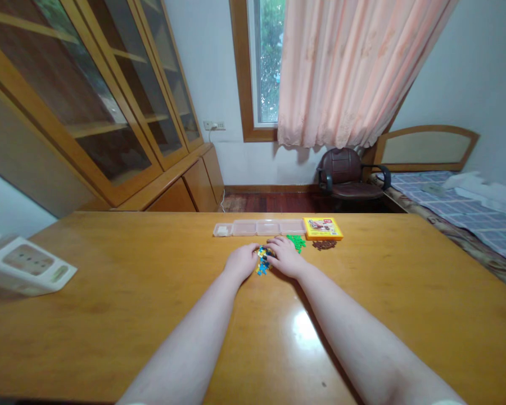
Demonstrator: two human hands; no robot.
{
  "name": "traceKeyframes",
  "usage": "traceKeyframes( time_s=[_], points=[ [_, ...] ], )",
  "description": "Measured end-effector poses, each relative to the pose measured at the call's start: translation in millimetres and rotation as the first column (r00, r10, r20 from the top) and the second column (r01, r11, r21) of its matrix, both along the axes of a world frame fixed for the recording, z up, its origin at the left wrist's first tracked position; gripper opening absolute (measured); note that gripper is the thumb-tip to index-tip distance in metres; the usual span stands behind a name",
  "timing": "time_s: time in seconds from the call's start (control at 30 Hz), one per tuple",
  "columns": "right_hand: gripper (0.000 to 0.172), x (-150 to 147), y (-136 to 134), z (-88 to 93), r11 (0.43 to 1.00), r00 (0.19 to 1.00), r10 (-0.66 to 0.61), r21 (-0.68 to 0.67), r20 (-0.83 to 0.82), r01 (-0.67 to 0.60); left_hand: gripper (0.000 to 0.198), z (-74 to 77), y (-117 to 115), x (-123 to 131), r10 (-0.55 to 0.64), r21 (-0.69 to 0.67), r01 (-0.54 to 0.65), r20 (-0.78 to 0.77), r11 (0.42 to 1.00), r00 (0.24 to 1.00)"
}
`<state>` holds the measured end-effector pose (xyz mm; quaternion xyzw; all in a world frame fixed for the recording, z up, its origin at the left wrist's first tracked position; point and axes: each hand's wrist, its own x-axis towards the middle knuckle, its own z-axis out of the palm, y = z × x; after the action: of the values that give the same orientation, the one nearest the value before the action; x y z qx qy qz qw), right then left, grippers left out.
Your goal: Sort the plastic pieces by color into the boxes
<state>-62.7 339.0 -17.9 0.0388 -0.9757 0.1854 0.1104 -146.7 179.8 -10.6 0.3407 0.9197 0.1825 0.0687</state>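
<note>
— Starting nearest, please
— On the wooden table point(152, 292), well left of the mixed pile of small blue and yellow pieces point(262, 265), find a white container point(29, 264)
— And at the pile itself?
— See the left hand point(241, 261) against its left edge, with fingers curled inward; impossible to tell whether pinching anything
— And across from that?
— Note the right hand point(284, 257) over its right side, with fingers bent; again impossible to tell about any pinching
— Going outward?
— Just right of the pile, beside the right hand, spot loose green pieces point(297, 243); farther right, brown pieces point(324, 245)
— Then?
— Beyond and right of the pile, find a yellow box point(322, 228), just beside a row of clear trays point(267, 228) behind the pile
— Past the table?
— Beyond the pile, to the right, add a maroon armchair point(341, 169), then a pink curtain point(346, 73)
</note>
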Motion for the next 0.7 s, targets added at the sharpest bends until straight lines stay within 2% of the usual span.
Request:
traceKeyframes(
  time_s=[0.17,0.33,0.5,0.7],
  points=[
    [0.034,0.3,1.2,-1.6,1.0,1.0,-0.017,0.019,0.004,0.017,0.041,-0.1,0.7,-0.9,-0.036,-0.054,0.036,-0.01,0.998,0.999],
    [0.033,0.0,2.5,-2.9,0.998,0.998,-0.065,0.01,-0.013,0.066,0.043,1.0,0.6,-0.6,-0.018,-0.026,0.018,-0.009,0.999,1.0],
    [0.035,-0.4,2.2,-2.6,0.996,0.996,-0.088,0.013,-0.003,0.088,0.038,2.6,0.3,1.1,-0.06,-0.017,0.06,0.001,0.998,0.998],
    [0.029,-2.6,5.5,-3.1,0.99,0.99,-0.135,-0.056,-0.03,0.133,0.035,0.4,1.2,0.1,0.029,-0.001,-0.029,-0.005,1.0,1.0]
  ],
)
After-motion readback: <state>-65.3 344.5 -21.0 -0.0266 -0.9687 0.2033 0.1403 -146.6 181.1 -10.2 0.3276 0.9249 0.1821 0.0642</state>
